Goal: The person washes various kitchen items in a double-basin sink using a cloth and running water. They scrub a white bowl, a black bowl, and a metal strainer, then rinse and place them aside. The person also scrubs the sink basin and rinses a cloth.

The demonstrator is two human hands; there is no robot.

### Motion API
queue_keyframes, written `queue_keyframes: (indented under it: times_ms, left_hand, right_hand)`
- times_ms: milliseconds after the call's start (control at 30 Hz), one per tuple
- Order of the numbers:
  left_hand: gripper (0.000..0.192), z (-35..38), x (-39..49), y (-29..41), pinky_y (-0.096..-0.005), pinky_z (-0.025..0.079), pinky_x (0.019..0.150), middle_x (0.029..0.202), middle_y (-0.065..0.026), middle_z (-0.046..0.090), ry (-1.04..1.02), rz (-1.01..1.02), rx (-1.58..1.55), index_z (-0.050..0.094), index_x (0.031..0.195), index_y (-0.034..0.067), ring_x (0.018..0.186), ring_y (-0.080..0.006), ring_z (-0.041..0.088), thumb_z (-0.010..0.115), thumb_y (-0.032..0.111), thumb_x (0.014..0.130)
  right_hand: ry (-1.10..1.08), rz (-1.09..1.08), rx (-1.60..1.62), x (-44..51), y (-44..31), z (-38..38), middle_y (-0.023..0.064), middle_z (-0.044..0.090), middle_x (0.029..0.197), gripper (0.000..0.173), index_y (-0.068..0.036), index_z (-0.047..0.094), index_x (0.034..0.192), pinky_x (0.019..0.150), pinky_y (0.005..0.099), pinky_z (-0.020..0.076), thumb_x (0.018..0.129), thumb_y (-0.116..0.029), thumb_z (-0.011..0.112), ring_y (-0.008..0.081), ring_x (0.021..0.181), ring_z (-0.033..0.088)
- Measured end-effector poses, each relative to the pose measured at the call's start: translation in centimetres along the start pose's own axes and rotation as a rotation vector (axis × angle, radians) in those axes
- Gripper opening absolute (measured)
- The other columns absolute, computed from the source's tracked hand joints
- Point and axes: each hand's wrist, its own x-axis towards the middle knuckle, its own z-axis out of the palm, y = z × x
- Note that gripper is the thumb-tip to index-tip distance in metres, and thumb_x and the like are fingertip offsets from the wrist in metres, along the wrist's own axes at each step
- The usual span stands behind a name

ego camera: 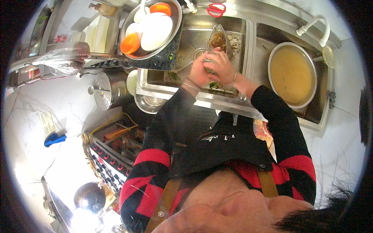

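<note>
Both my hands are together over the left basin of a stainless steel sink. My left hand and my right hand are clasped around a small greenish item, largely hidden by the fingers; I cannot tell what it is. Just beyond them stands a metal strainer basket with brown scraps in it. Green leaf bits lie in the basin under my hands, and more leaves lie to the left.
A metal bowl of white and orange dishes stands on a dark board at the basin's left. Red-handled scissors lie on the back ledge. The right basin holds a large bowl of cloudy yellowish liquid below a white faucet.
</note>
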Motion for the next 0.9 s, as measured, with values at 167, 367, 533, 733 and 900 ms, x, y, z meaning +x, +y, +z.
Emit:
queue_keyframes:
  times_ms: [167,367,533,733,900]
  left_hand:
    - [0.028,-2.5,0.1,-2.0,-0.0401,0.049,0.096,0.122,-0.0050,0.059,-0.019,0.408,1.244,0.055,0.118,0.015,0.114,-0.0214,0.057,0.042,0.031,0.099]
    - [0.023,-5.2,2.6,-3.6,-0.0336,0.050,0.077,0.099,-0.0008,0.062,0.109,0.514,0.797,0.057,0.111,0.015,0.096,-0.0201,0.060,0.050,0.032,0.097]
    - [0.023,-5.2,4.3,-3.5,-0.0347,0.044,0.055,0.077,0.0002,0.060,0.362,0.276,0.591,0.061,0.096,0.010,0.071,-0.0191,0.058,0.049,0.030,0.098]
    - [0.011,-9.3,6.5,-3.1,-0.0395,0.048,0.059,0.076,-0.0142,0.066,0.438,0.676,1.882,0.063,0.086,0.005,0.066,-0.0300,0.062,0.058,0.014,0.085]
    - [0.011,-6.1,6.7,-2.7,-0.0427,0.051,0.060,0.078,-0.0168,0.066,0.504,0.772,2.041,0.062,0.085,0.005,0.070,-0.0341,0.065,0.056,0.014,0.086]
  right_hand:
    - [-0.136,-0.004,-0.118,1.5,2.5,0.1,0.0089,0.060,0.116,0.033,-0.011,0.063,0.106,0.091,0.0478,0.0409,0.087,-0.037,0.061,0.0300,0.110,0.054]
    - [0.033,0.176,-0.031,2.9,1.9,1.0,0.0120,0.060,0.101,0.025,-0.009,0.061,0.097,0.077,0.0432,0.0506,0.091,-0.033,0.056,0.0324,0.094,0.061]
    - [-0.016,0.389,-0.003,2.8,2.7,1.0,0.0152,0.060,0.099,0.024,-0.008,0.057,0.096,0.073,0.0465,0.0527,0.093,-0.032,0.055,0.0366,0.090,0.062]
    - [0.088,0.620,0.070,2.7,3.5,2.9,0.0198,0.063,0.098,0.028,-0.005,0.057,0.096,0.075,0.0498,0.0510,0.094,-0.033,0.053,0.0427,0.087,0.062]
    - [0.160,0.902,0.150,2.0,4.3,4.1,0.0242,0.065,0.095,0.029,-0.004,0.062,0.095,0.078,0.0512,0.0503,0.094,-0.032,0.052,0.0444,0.089,0.062]
